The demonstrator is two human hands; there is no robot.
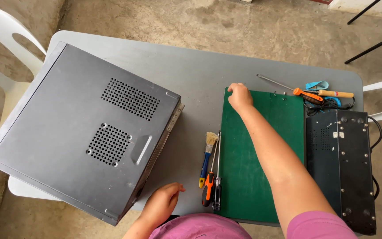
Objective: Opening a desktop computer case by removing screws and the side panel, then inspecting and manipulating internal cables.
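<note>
Right hand (pixel 239 95) pinches far left corner of green mat (pixel 261 150), fingers curled on edge. Left hand (pixel 162 203) rests loosely open, empty, on desk (pixel 200 71) near corner of grey computer case (pixel 85 137). Mat lies between screwdrivers (pixel 212 186), brush (pixel 208 152) and black unit (pixel 343 168). Risk: tugged mat likely nudges screwdrivers toward near desk edge; small screws (pixel 274 94) on far edge could roll off.

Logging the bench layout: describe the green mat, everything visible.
The green mat is a flat, dark green rectangular sheet, scuffed pale in places, lying lengthwise on the grey table. The right hand grips its far left corner. Screwdrivers lie along its left edge; a black box borders its right.
</note>
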